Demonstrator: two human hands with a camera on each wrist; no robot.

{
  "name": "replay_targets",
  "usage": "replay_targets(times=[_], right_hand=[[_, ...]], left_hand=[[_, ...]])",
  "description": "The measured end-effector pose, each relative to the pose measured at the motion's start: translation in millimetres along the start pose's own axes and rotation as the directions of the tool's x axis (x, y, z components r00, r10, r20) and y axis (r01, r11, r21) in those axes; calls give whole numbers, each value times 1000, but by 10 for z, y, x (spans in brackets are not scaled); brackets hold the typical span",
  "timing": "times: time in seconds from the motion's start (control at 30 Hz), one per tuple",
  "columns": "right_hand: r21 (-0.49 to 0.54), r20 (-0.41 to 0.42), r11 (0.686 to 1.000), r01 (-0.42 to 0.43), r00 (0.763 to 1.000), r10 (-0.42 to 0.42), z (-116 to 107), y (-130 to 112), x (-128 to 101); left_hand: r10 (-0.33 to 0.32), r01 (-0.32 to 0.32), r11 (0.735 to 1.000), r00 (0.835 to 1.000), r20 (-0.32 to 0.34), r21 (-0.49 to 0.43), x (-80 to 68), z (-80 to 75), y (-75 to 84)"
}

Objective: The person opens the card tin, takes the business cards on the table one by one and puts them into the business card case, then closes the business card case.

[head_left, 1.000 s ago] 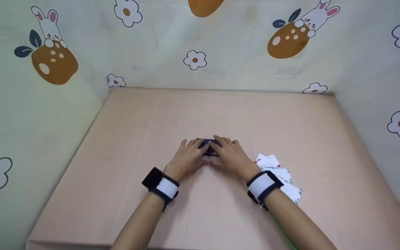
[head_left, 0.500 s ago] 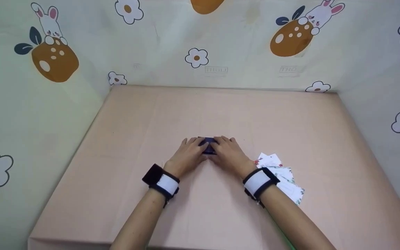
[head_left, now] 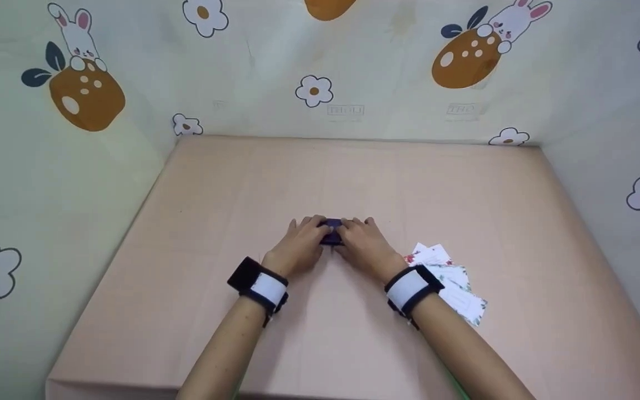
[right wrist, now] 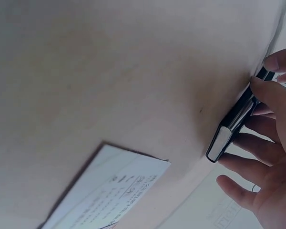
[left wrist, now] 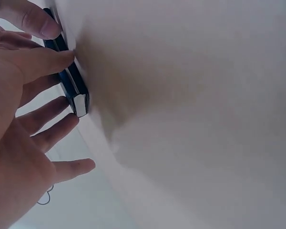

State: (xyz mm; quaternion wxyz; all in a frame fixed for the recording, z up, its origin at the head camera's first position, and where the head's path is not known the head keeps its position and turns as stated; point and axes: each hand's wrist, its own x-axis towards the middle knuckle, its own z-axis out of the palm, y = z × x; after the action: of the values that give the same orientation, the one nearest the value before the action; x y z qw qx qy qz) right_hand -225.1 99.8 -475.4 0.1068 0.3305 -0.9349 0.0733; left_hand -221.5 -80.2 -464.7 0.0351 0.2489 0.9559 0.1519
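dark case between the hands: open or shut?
Shut. The dark case lies flat on the table with its two halves together at the visible end, no gap. Left hand and right hand press on it.

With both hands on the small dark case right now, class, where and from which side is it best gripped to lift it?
Grip the dark case by its two short ends, one hand from each side. It lies flat and thin on the table, long sides running left to right. The left hand and right hand already cover its top, so the free ends probably give fingertips the best purchase.
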Motion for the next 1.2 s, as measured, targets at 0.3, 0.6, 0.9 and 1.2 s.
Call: replay_targets(times=[0.3,0.6,0.9,1.2], right_hand=[[-82,34,997,12,999,-9,22,13,-18],[-155,50,987,37,998,-30,13,23,-26],[-108,39,993,41,999,-37,20,26,8],[-121,33,991,52,998,-48,1,41,5]], left_hand=[[-39,49,996,992,116,-79,-39,-47,-77],[-61,85,980,989,135,-178,-14,-45,-202],[-30,48,979,995,95,-199,7,-78,-252],[-28,48,975,995,93,-217,0,-90,-271]])
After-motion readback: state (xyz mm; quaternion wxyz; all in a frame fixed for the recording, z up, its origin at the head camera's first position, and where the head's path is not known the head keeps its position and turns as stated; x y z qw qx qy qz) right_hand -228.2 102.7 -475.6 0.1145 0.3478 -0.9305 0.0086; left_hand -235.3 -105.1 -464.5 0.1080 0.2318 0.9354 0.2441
